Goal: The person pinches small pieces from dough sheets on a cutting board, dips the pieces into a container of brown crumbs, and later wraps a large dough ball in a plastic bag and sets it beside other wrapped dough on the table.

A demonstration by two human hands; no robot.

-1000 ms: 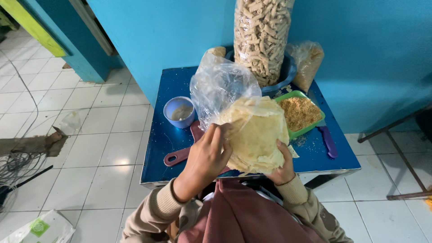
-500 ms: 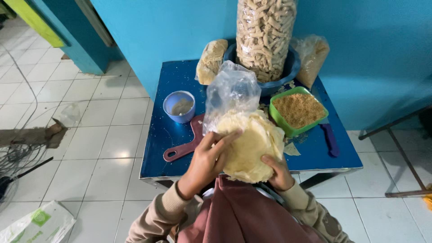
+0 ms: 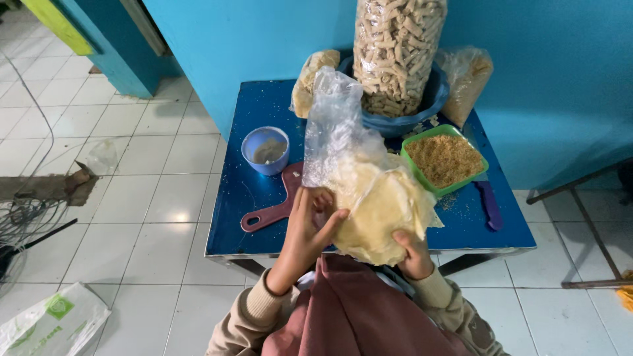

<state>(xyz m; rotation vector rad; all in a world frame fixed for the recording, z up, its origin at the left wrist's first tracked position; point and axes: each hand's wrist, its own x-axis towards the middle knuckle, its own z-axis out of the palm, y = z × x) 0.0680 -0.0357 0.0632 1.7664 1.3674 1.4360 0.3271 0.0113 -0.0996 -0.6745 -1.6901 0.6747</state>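
Nearby, blue cup [image 3: 265,149], green tub [image 3: 446,159], cutting board [image 3: 277,200]

Place: we take this for a small home snack-packing corner, not a fitted kitchen.
Work surface: we see a low blue metal-topped table [image 3: 264,224] pushed against a bright turquoise painted wall [image 3: 541,72], crumbs scattered over it.
Stock: a tall clear plastic sack of pale stick-shaped crackers [image 3: 399,53] stands in a round blue plastic basin [image 3: 428,105]; smaller filled clear bags [image 3: 469,76] lean beside it.
Seasoning: a square green plastic tub of brown crumbly powder [image 3: 445,158] and a small blue plastic bowl [image 3: 265,149] sit near the front.
Floor: we note white glazed tiles [image 3: 165,178], with loose dark cables [image 3: 26,217] lying at the left.
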